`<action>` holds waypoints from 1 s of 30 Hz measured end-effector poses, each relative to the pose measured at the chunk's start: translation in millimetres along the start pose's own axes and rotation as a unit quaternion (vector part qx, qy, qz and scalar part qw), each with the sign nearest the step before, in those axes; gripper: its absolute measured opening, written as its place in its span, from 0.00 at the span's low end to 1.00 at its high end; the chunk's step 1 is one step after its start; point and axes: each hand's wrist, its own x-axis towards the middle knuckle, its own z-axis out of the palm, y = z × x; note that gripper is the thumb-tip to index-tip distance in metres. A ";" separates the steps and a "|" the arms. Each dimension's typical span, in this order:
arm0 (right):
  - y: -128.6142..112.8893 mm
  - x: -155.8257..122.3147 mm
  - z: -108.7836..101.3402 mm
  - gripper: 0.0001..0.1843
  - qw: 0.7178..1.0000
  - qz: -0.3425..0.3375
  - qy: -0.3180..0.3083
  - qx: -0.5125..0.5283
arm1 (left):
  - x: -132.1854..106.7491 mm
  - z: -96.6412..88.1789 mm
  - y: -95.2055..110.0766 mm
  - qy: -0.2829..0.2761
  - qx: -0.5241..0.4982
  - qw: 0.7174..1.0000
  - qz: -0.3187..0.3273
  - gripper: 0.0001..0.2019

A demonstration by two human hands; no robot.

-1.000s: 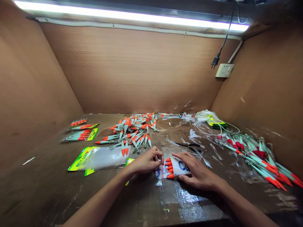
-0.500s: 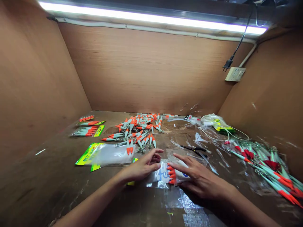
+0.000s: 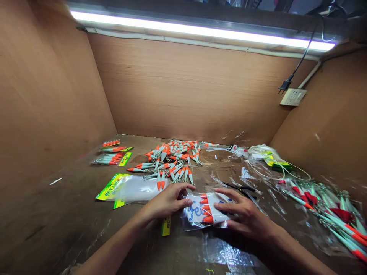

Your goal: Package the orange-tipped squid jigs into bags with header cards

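Between my two hands is a clear plastic packet (image 3: 197,225) around a white card with blue lettering and several orange-tipped fishing lures (image 3: 207,209). My left hand (image 3: 169,199) pinches the packet's left edge between thumb and fingers. On its right end, my right hand (image 3: 243,210) grips with fingers over the top and thumb at the near side. A yellow-green header card (image 3: 166,226) shows below my left wrist; whether it joins the packet is hidden. Left of my hands lie flat clear bags (image 3: 134,189) with yellow-green headers, two lures (image 3: 161,181) resting on them.
A pile of orange-and-pale lures (image 3: 174,160) lies behind my hands. Filled lure packs (image 3: 111,157) sit at back left. Black-handled pliers (image 3: 239,187), plastic scraps and a white bag with cord (image 3: 260,151) are to the right, beside more lures (image 3: 329,206).
My hands have closed in on the packet, the right one now gripping its end. The card with lures looks slightly raised and turned. The whole view has shifted a little.
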 end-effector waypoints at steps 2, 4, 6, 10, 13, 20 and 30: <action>0.6 -0.1 -0.2 0.23 1.000 0.001 -0.003 0.010 | 2.7 -1.0 -6.1 -0.014 -0.027 0.999 -0.018 0.23; 0.5 0.2 0.3 0.23 1.000 -0.004 -0.004 0.020 | 5.0 -1.3 -11.3 -0.027 -0.050 0.998 -0.027 0.24; -0.4 0.8 1.1 0.23 1.000 -0.002 -0.007 0.029 | 6.0 -0.4 -13.6 -0.036 -0.051 0.998 -0.030 0.24; -1.7 1.1 4.3 0.23 0.999 0.019 0.004 0.044 | 3.2 5.4 -6.4 -0.002 0.031 0.999 0.008 0.23; -0.7 0.5 7.6 0.24 0.998 0.034 0.019 0.051 | -0.8 12.0 1.5 0.006 0.114 0.992 0.059 0.31; -12.3 0.9 3.6 0.27 0.993 0.098 -0.027 0.065 | -4.9 26.3 -1.4 -0.003 0.240 0.966 0.094 0.47; -22.6 3.5 14.9 0.27 0.985 0.155 0.001 0.072 | -5.4 31.5 0.4 -0.007 0.259 0.960 0.103 0.48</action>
